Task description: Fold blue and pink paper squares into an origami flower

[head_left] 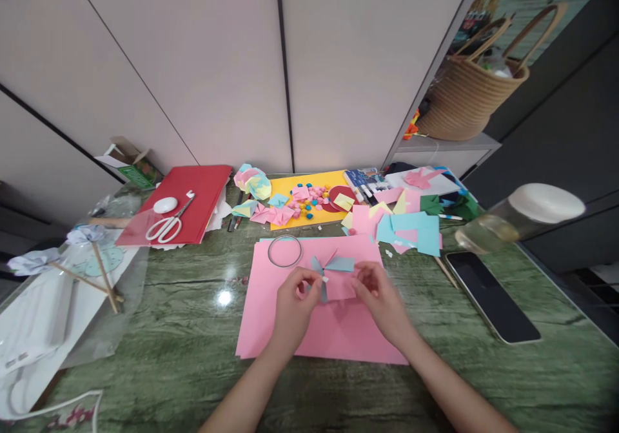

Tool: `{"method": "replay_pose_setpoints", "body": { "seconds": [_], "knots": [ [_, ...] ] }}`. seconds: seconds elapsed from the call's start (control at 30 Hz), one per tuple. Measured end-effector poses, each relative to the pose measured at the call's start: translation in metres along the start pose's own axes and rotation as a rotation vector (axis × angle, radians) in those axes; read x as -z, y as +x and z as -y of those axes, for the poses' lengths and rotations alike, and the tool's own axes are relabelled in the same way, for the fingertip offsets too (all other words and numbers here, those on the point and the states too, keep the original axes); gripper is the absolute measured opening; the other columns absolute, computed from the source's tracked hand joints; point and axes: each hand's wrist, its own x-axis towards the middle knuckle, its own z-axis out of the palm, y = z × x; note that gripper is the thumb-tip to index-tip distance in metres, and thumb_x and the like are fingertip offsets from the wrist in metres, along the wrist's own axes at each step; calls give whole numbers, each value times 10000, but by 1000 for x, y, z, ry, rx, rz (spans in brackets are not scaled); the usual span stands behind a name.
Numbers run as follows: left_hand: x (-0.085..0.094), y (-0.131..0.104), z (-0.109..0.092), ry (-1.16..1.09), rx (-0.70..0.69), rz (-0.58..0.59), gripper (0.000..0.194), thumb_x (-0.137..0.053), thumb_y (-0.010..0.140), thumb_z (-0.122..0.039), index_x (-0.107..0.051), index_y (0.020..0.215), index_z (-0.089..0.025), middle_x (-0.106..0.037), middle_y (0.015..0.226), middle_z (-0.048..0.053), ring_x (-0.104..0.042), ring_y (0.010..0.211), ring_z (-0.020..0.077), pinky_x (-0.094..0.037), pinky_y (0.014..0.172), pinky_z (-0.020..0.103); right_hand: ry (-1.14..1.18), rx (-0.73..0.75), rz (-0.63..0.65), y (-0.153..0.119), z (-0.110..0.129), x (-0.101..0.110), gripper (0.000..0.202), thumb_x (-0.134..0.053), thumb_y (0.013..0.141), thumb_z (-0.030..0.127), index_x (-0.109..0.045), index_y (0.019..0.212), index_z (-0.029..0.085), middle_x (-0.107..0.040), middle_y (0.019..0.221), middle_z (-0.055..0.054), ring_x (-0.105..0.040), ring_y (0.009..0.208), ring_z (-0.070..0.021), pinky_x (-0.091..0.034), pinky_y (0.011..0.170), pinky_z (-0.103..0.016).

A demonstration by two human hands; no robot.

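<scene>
A folded paper piece in pink and blue [340, 283] lies over a stack of pink sheets [329, 339]. At its left side is my left hand [297, 304], thumb and forefinger pinched together by a tiny white bit [325, 279]; whether the fingertips grip that bit or the paper is too small to tell. My right hand [382, 301] is at the paper's right edge, its fingers curled and the thumb near the forefinger; its exact grip on the paper is unclear. A thin round ring [285, 251] rests on the pink stack, up and left of the folded piece.
White scissors [167, 226] and a white oval object [165, 205] lie on a red folder [193, 191]. Behind the stack, a yellow sheet [280, 184] bears small coloured pieces. Coloured papers [428, 230], a phone [491, 297] and a clear bottle [507, 217] are at the right.
</scene>
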Motion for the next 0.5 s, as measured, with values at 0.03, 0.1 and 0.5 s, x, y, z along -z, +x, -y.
{"method": "replay_pose_setpoints", "body": {
  "seconds": [0.03,0.1,0.5],
  "knots": [
    [0,0,1,-47,33,19,116,-519,761,-263,-559,713,-165,-567,685,2,-493,656,130,-351,610,241,-74,64,-99,-1,0,2,301,-532,769,363,-482,1011,191,-511,847,-35,-495,753,-166,-407,682,-305],
    [-1,0,2,-112,74,58,138,-510,768,-278,-558,712,-161,-558,672,1,-489,638,126,-351,606,239,-199,223,-240,-3,3,5,315,-538,773,322,-465,1054,199,-496,915,-57,-482,846,-188,-394,754,-346],
    [-17,-14,-3,64,-39,143,112,-514,770,-245,-593,753,-168,-573,728,19,-479,696,134,-349,621,241,-143,307,133,-13,17,3,88,-533,799,250,-586,743,208,-585,662,5,-524,613,-121,-416,579,-242]
  ]
}}
